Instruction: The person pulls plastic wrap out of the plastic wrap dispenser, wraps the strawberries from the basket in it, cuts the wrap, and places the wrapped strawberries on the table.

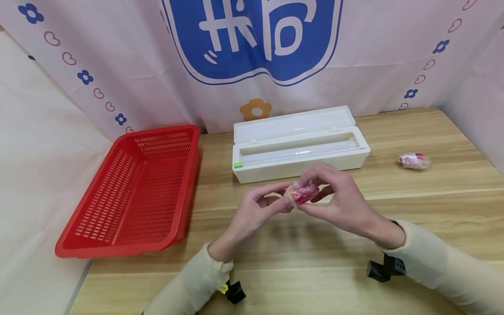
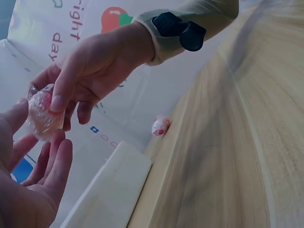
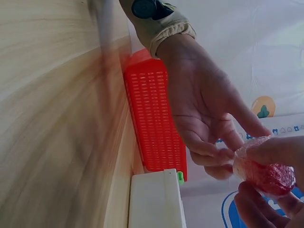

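Note:
Over the table, in front of the white box, a small red item wrapped in clear cling film is held between both hands. My right hand grips its right part between thumb and fingers. With thumb and fingertips, my left hand pinches the film at its left end. In the right wrist view the wrapped red item shows deep red through crinkled film. Its exact kind is hidden by the wrap. Another film-wrapped red item lies on the table at the right.
Behind the hands stands a long white cling film box, lid raised, with a film roll inside and a green tab at its left end. A red slotted plastic basket sits at the left of the wooden table. A printed curtain hangs behind.

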`<state>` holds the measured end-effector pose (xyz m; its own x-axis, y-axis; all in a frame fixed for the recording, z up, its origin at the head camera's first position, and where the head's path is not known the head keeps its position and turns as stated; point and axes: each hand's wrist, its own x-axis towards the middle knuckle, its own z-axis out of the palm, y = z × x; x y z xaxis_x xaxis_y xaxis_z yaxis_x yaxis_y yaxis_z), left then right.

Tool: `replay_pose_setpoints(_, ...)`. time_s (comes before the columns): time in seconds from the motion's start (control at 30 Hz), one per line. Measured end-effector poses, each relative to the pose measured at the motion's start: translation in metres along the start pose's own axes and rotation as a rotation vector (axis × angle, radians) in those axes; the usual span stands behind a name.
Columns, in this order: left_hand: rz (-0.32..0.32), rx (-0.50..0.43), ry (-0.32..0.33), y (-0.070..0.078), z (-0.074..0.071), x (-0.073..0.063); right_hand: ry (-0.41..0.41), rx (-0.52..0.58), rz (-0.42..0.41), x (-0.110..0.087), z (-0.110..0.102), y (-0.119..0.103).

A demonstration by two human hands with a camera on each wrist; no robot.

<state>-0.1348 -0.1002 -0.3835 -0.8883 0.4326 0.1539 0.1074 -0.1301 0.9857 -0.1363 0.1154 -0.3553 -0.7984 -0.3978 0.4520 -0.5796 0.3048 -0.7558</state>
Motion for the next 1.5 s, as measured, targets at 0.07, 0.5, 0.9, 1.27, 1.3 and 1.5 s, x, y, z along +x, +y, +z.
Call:
replay_pose_setpoints(0.07, 0.025, 0.029, 0.011, 0.000, 0.003, 0.000, 0.025, -0.007, -0.011, -0.001, 0.003, 0.000)
replay_pose_setpoints(0.5, 0.254, 0.327, 0.220, -0.002, 0.021, -0.002, 0.180, -0.018, -0.004, -0.002, 0.018, -0.001)
replay_pose_setpoints(0.9, 0.136, 0.223, 0.206, 0.003, 0.007, -0.002, -0.024, 0.076, 0.105, 0.001, -0.005, -0.001)
replay_pose_setpoints(1.27, 0.043, 0.059, 0.106, 0.007, 0.002, -0.004, -0.098, 0.132, 0.020, 0.003, -0.009, 0.001)
replay_pose_setpoints(1.3, 0.043, 0.056, 0.101, 0.007, 0.002, -0.004, -0.113, 0.145, 0.019, 0.003, -0.010, 0.001)
replay_pose_setpoints(1.5, 0.068, 0.056, 0.089, 0.007, 0.003, -0.004, -0.102, 0.134, 0.026, 0.003, -0.011, 0.004)
